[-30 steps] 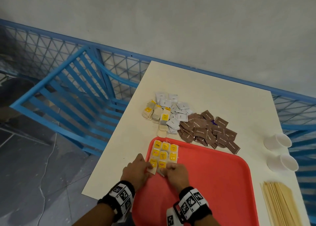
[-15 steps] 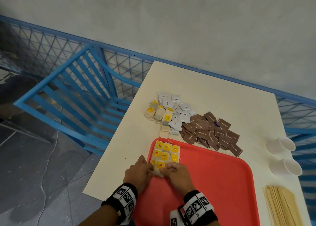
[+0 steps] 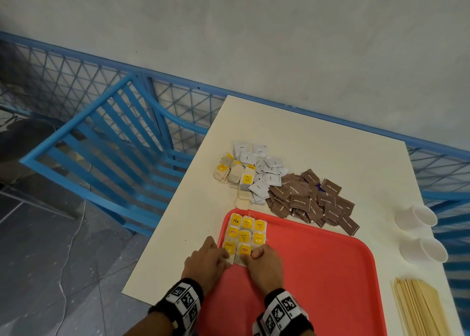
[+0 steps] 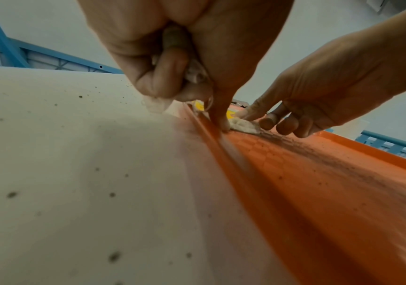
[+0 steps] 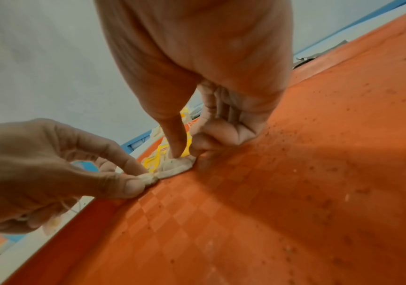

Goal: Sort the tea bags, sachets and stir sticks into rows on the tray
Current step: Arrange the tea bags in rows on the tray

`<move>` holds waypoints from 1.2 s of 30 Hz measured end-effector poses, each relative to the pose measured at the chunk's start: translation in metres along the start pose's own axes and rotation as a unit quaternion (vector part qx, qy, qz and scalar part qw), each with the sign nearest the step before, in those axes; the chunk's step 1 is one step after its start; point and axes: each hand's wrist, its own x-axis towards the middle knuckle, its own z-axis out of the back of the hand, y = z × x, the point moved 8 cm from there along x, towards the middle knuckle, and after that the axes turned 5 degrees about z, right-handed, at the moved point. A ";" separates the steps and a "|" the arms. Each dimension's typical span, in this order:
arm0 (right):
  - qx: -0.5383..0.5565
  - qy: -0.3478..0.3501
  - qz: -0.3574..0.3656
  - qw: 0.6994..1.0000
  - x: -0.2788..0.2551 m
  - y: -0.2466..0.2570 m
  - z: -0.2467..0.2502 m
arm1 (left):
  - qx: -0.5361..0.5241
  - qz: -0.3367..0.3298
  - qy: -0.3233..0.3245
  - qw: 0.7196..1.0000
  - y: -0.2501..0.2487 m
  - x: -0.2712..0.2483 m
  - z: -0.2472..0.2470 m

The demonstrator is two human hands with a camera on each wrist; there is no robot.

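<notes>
A red tray (image 3: 318, 272) lies at the table's near edge. Yellow-tagged tea bags (image 3: 245, 230) lie in a grid in its far left corner. My left hand (image 3: 225, 255) pinches the edge of a tea bag (image 5: 148, 178) in the nearest row, just inside the tray rim (image 4: 211, 135). Its other fingers are curled round more crumpled tea bags (image 4: 194, 73). My right hand (image 3: 250, 255) has its thumb and curled forefinger on the neighbouring tea bag (image 5: 177, 166). Stir sticks (image 3: 417, 307) lie in a bundle to the right of the tray.
Beyond the tray are loose tea bags (image 3: 234, 173), white sachets (image 3: 262, 168) and brown sachets (image 3: 312, 201) in heaps. Two white cups (image 3: 417, 217) lie on their sides at the right edge. A blue chair (image 3: 101, 157) stands left of the white table (image 3: 305, 132).
Both hands have stayed at the nearest row of tea bags. The right hand has drawn slightly closer to the left, and the fingers have shifted a little on the two bags.
</notes>
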 end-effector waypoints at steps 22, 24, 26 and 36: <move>0.054 0.062 0.270 0.959 -0.065 0.100 0.115 | -0.732 0.125 0.228 0.630 -0.097 -0.030 0.030; 0.000 0.056 0.296 0.954 -0.073 0.104 0.119 | -0.721 0.107 0.244 0.640 -0.112 -0.035 0.027; -0.037 0.010 0.279 0.959 -0.072 0.098 0.124 | -0.697 0.087 0.238 0.671 -0.121 -0.037 0.024; 0.131 0.032 0.165 0.977 -0.064 0.071 0.125 | -0.658 0.065 0.222 0.716 -0.131 -0.050 0.024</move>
